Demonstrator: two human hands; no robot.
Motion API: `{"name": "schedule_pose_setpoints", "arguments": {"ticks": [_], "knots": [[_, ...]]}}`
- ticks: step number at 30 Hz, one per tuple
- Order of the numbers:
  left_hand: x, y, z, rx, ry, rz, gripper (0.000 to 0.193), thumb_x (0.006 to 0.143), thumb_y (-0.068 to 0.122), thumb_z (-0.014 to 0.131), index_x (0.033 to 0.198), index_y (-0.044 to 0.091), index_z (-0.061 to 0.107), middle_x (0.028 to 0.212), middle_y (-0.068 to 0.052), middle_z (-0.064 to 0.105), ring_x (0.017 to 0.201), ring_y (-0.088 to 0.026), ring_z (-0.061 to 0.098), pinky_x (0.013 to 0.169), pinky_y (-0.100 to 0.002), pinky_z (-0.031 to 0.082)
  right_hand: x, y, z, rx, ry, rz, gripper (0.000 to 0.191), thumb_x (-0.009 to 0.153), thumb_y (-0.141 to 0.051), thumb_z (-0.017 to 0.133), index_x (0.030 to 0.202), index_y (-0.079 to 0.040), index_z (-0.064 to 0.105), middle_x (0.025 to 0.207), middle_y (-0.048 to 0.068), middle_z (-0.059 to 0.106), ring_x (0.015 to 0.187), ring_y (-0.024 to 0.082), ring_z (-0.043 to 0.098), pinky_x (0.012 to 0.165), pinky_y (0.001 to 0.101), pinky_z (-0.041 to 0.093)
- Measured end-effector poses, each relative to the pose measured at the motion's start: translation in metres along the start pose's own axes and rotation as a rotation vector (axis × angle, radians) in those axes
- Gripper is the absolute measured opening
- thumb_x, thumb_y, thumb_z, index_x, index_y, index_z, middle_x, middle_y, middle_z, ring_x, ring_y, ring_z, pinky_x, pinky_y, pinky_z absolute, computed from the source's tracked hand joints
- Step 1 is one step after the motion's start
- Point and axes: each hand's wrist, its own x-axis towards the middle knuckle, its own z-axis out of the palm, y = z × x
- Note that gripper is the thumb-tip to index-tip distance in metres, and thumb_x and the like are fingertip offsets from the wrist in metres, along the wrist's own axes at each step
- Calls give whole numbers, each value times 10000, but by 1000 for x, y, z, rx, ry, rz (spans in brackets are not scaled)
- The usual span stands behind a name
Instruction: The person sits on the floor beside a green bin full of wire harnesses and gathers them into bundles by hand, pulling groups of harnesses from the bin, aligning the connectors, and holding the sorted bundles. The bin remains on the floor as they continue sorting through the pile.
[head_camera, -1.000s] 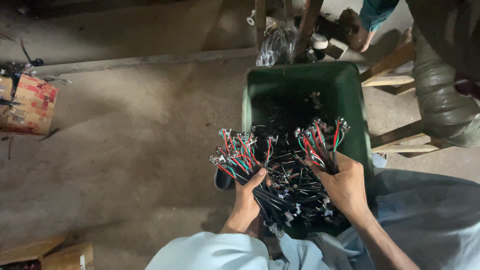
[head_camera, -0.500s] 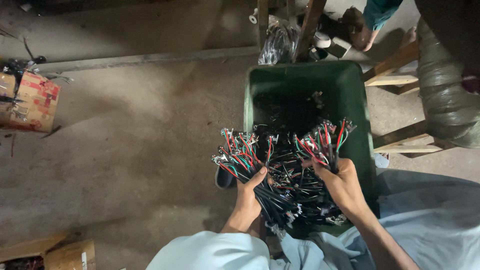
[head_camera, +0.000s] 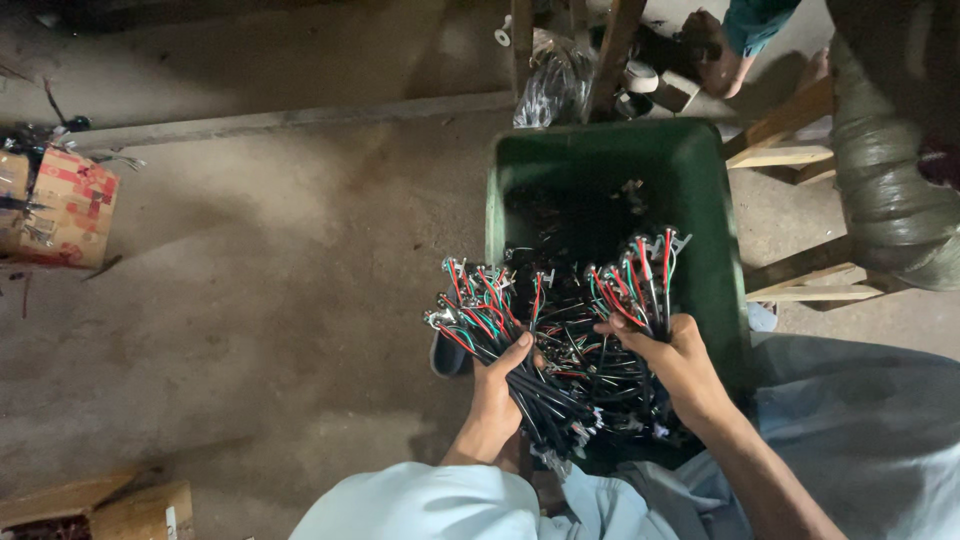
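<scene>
Green plastic bin (head_camera: 705, 190) on the concrete floor (head_camera: 270, 300) catches strays as the left hand (head_camera: 497, 400) and right hand (head_camera: 678, 362) each clamp black red-and-green-tipped wire bundles (head_camera: 560, 350) above it.

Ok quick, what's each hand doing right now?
Left hand: closed on a wire bundle.
Right hand: closed on another wire bundle, over the green bin.

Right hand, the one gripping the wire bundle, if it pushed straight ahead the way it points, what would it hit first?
Most likely the inside of the green bin. The right hand points up-frame with its bundle of wires over the bin's dark interior, though depth is hard to judge.
</scene>
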Motion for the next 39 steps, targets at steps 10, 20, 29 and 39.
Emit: {"name": "schedule_pose_setpoints", "arguments": {"ticks": [10,20,29,39], "knots": [[-3,-4,8,125,-8,80,294,816,-18,794,1055,36,631,880,-75,686,798,-190,695,742,-350,576,1,28,8,141,33,40,235,991,-239,676,946,-9,693,802,-61,586,727,26,479,633,234,399],[-6,-15,18,304,-55,43,415,822,45,768,1214,98,644,1059,-17,733,972,-128,697,887,-298,561,-10,13,33,63,-122,92,131,886,-149,748,817,-47,707,630,-18,559,502,74,416,439,267,303],[-10,-10,19,181,-3,-26,414,824,50,780,1220,62,660,1093,-39,737,987,-162,699,902,-340,550,-7,17,35,177,41,193,362,1030,-322,548,832,-48,676,677,17,600,592,115,491,555,296,394],[-14,-3,14,283,-132,-69,348,862,37,827,1166,32,659,997,-59,717,859,-173,661,741,-330,520,-13,26,40,149,29,-3,301,1040,-268,583,1054,-5,728,780,-4,600,757,80,532,702,248,436]]}}
